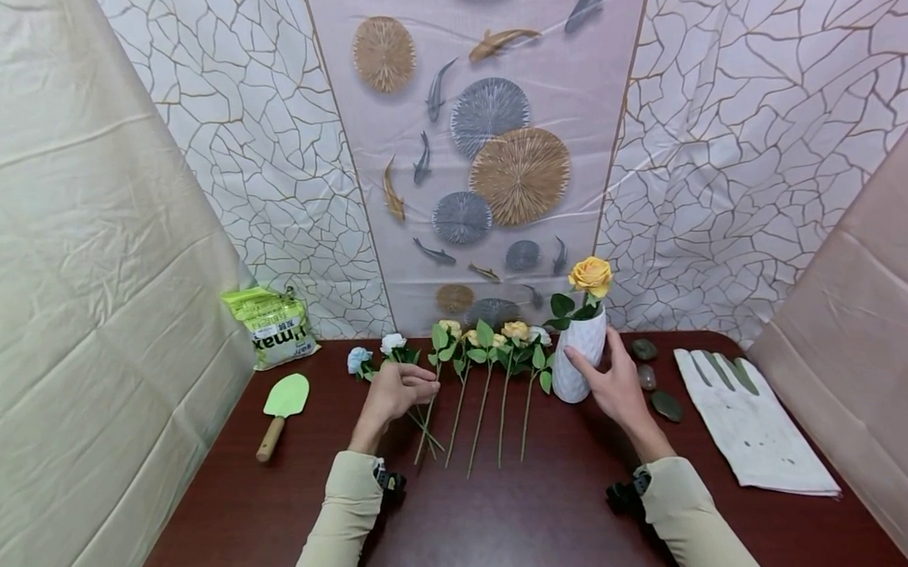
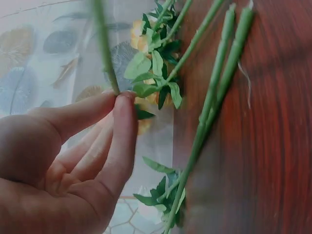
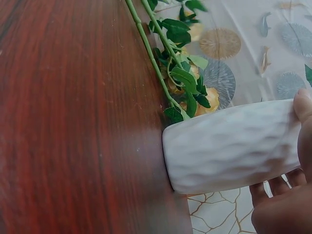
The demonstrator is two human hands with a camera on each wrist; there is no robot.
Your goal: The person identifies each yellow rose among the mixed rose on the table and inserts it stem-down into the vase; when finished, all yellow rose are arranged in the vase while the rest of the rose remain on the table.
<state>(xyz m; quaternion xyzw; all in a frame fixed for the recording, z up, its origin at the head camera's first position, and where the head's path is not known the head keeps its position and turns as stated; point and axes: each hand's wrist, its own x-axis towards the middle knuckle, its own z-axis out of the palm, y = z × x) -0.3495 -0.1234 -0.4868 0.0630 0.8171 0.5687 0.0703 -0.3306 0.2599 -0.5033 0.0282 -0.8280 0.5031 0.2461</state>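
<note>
A dark red-brown wood-grain tabletop (image 1: 508, 528) forms the work surface. At its near side, the left hand (image 1: 399, 391) has thumb and forefinger closed at the tips, pinching one green stem (image 2: 105, 48); which bloom this stem carries cannot be told. The right hand (image 1: 615, 382) is spread to the width of the white vase (image 1: 573, 367), thumb and fingers curled round its upper wall.

Status: one yellow rose (image 1: 591, 276) stands in the vase. Outside it, to the left, lie a blue rose (image 1: 358, 359), a white rose (image 1: 392, 343) and a row of further flowers, including yellow roses (image 1: 516, 330), stem ends toward the wearer. The work is judged to be at an early stage.

Vase: located toward the rear of the tabletop, base on the surface; matte, shallowly dimpled wall, narrowing slightly at the foot. Inserted bloom: full, open, deep yellow, with dark green leaves overhanging the rim. Behind hangs a patterned backdrop (image 1: 422, 226).
</note>
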